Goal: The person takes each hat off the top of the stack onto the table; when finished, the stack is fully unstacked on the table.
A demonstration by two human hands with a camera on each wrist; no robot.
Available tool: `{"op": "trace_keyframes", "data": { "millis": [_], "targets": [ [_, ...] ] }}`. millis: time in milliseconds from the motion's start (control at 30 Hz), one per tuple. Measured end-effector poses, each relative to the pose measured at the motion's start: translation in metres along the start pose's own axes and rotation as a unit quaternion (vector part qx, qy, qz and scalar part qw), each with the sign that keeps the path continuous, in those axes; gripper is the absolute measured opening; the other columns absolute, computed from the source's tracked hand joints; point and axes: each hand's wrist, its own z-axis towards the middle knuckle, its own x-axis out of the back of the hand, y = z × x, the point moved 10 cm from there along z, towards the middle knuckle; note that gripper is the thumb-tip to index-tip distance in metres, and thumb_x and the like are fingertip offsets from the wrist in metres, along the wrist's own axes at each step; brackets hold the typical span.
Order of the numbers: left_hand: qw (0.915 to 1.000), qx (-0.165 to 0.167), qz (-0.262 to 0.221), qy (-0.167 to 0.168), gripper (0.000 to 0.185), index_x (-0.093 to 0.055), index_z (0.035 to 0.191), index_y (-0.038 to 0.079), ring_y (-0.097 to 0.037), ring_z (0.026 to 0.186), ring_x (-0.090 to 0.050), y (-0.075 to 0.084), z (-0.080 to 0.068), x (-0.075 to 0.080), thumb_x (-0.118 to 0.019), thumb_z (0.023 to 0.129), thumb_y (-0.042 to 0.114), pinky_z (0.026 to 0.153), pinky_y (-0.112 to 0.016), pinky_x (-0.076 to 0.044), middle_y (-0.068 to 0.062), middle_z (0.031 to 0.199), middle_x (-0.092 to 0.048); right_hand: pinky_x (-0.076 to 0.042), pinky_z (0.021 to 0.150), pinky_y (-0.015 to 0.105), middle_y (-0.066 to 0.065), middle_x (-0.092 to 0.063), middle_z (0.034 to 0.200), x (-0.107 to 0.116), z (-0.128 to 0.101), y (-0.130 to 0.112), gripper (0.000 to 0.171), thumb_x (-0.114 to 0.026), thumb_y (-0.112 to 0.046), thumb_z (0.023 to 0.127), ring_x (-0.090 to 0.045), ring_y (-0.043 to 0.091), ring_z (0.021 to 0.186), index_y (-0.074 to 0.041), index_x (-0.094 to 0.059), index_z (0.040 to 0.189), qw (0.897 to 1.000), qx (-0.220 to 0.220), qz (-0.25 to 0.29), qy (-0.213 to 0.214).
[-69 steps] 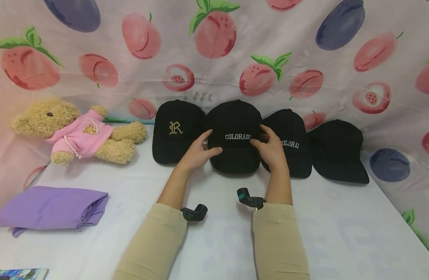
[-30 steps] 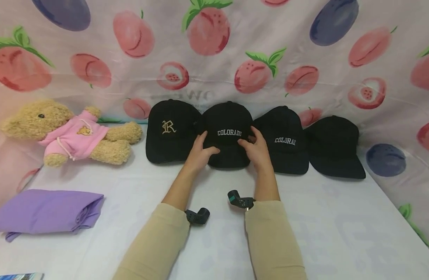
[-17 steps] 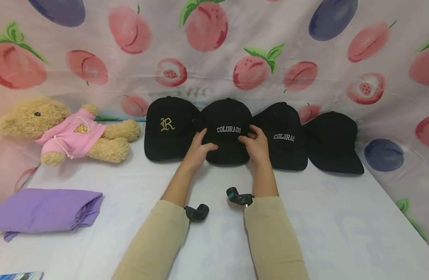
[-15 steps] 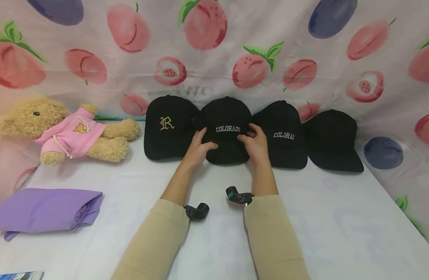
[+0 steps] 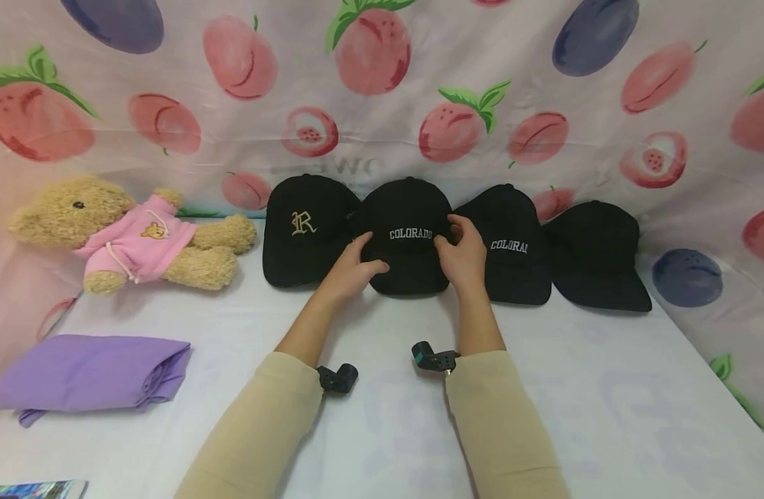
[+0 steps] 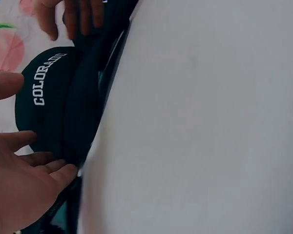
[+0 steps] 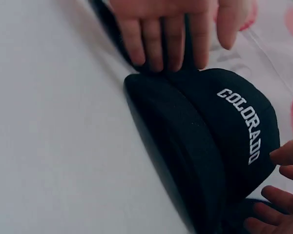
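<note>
A black baseball cap with white COLORADO lettering [image 5: 413, 267] stands second from left in a row of caps, its brim facing me. My left hand [image 5: 349, 272] is at its left side, fingers extended and thumb spread near the brim. My right hand [image 5: 466, 256] is at its right side, thumb and forefinger close to the crown edge. In the wrist views both hands' fingers are extended around the cap without closing on it; light contact cannot be ruled out. Left of it is a black cap with a gold R [image 5: 301, 253]. To its right stands another COLORADO cap [image 5: 513, 277], partly covered.
A plain black cap [image 5: 597, 263] ends the row at the right. A teddy bear in a pink hoodie [image 5: 139, 239] lies at the back left. Folded purple cloth [image 5: 89, 374] lies in front of it. A colourful flat item [image 5: 39, 489] shows at the lower left. A fruit-print sheet [image 5: 469, 41] hangs behind.
The middle COLORADO cap has gone slightly back into the row since the earliest frame. In the last half second my hands have parted a little from its sides. The view has shifted slightly.
</note>
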Motion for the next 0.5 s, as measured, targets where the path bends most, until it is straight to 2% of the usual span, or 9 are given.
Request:
{"op": "trace_keyframes", "data": {
  "millis": [100,267,500],
  "targets": [
    [0.9992,-0.01,0.037,-0.011,0.075,-0.028,0.164,0.015,-0.032,0.16,-0.017,0.005,-0.004,0.003,-0.057,0.098,0.035,0.128,-0.053,-0.02,-0.013,0.172,-0.021,-0.04,0.116,0.051,0.019,-0.055,0.148,-0.004,-0.001,-0.012,0.05,-0.062,-0.014,0.099,-0.05,0.036,0.139,-0.009,-0.054,0.148,0.998,0.035,-0.045,-0.035],
    [0.9939,-0.039,0.102,-0.009,0.069,-0.03,0.163,0.014,-0.031,0.158,-0.025,0.008,-0.011,0.01,-0.052,0.104,0.042,0.127,-0.051,-0.025,-0.012,0.17,-0.025,-0.038,0.119,0.052,0.021,-0.052,0.152,-0.007,-0.004,-0.016,0.051,-0.062,-0.018,0.101,-0.047,0.037,0.143,-0.009,-0.051,0.15,0.987,0.064,-0.099,-0.107],
    [0.9837,-0.078,0.162,0.0,0.07,-0.032,0.163,0.012,-0.032,0.158,-0.023,0.008,-0.021,0.019,-0.051,0.104,0.044,0.127,-0.051,-0.024,-0.013,0.17,-0.024,-0.038,0.116,0.057,0.024,-0.049,0.151,-0.003,-0.01,-0.022,0.053,-0.06,-0.023,0.103,-0.046,0.04,0.14,-0.008,-0.048,0.152,0.968,0.111,-0.163,-0.153]
  ]
}}
